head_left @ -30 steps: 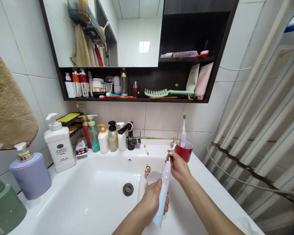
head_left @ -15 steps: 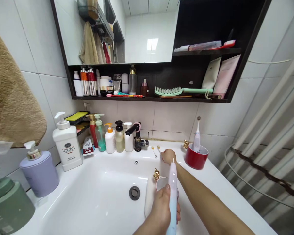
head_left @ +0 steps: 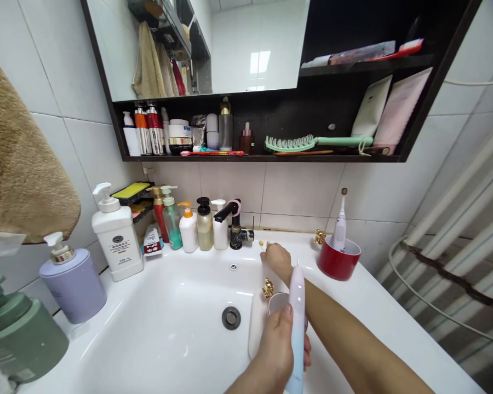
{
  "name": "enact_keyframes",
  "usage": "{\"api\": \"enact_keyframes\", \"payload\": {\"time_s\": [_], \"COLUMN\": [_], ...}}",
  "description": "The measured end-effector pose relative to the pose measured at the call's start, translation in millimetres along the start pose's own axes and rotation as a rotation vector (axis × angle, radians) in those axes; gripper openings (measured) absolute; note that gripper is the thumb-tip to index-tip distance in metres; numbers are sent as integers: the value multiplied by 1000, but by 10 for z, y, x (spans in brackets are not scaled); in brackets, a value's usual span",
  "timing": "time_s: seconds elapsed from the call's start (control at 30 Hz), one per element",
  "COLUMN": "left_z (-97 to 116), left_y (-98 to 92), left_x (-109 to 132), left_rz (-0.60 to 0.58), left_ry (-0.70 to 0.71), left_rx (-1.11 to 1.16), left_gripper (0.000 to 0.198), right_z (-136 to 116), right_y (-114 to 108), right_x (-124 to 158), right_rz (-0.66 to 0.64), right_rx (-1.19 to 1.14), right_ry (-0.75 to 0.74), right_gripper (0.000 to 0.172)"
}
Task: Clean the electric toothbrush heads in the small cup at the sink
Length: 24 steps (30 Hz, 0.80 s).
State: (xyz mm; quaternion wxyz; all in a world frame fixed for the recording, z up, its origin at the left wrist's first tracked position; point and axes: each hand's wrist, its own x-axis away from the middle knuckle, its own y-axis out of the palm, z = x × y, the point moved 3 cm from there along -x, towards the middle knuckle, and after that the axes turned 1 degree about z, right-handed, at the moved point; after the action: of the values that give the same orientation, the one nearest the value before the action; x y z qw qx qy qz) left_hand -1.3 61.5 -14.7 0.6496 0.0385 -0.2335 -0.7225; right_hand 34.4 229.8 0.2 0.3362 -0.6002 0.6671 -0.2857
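Observation:
My left hand [head_left: 273,342] is wrapped around a pink-to-blue electric toothbrush handle [head_left: 298,314], held upright with its bare metal shaft pointing up. Behind that hand, partly hidden, is a cup [head_left: 276,302] with a white inside and a dark red rim. At the back ledge of the sink, my right hand [head_left: 277,258] reaches down with fingers pinched together at two small toothbrush heads [head_left: 261,243]. The fingers cover the lower parts of these heads and seem to grip one. The right forearm passes behind the toothbrush handle.
A red cup [head_left: 339,264] holding another electric toothbrush [head_left: 340,227] stands right of my right hand. The black faucet [head_left: 235,232] is to the left, beside several pump bottles [head_left: 189,230]. A dark shelf [head_left: 254,158] overhangs the white basin [head_left: 168,317].
My right hand has shifted left over the toothbrush heads and now covers their lower parts. My left hand still holds the toothbrush handle. The view has shifted slightly.

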Motion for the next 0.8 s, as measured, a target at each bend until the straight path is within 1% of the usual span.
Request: {"api": "enact_keyframes", "payload": {"time_s": [0.13,0.23,0.3,0.37,0.5,0.53,0.6,0.67,0.7,0.8], "left_z": [-1,38,52,41,-42,-65,-99,-114,-116,-114], "left_y": [-8,0,5,18,62,74,102,128,139,156], "left_x": [-12,22,54,77,98,105,130,166,183,216], "left_rz": [-6,-32,-37,-69,-144,-151,-163,-176,-182,-198], "left_ry": [43,74,61,44,50,54,55,51,48,38], "left_rx": [-9,-9,-12,-34,-137,-164,-207,-240,-254,-289], "left_gripper": [44,42,41,40,39,39,40,41,41,41], "right_z": [-79,-99,-59,43,366,445,565,614,615,582], "right_y": [33,-73,-230,-439,-862,-938,-1025,-1047,-1046,-1037], "right_x": [31,36,90,219,662,777,968,1085,1117,1145], "right_rz": [-10,16,38,48,57,57,16,-48,-79,-130], "right_rx": [-93,-177,-248,-345,-571,-639,-902,-1189,-1297,-1424], "right_ry": [18,45,57,63,75,86,137,193,211,219], "right_gripper": [23,18,12,13,12,13,11,8,8,11]}}
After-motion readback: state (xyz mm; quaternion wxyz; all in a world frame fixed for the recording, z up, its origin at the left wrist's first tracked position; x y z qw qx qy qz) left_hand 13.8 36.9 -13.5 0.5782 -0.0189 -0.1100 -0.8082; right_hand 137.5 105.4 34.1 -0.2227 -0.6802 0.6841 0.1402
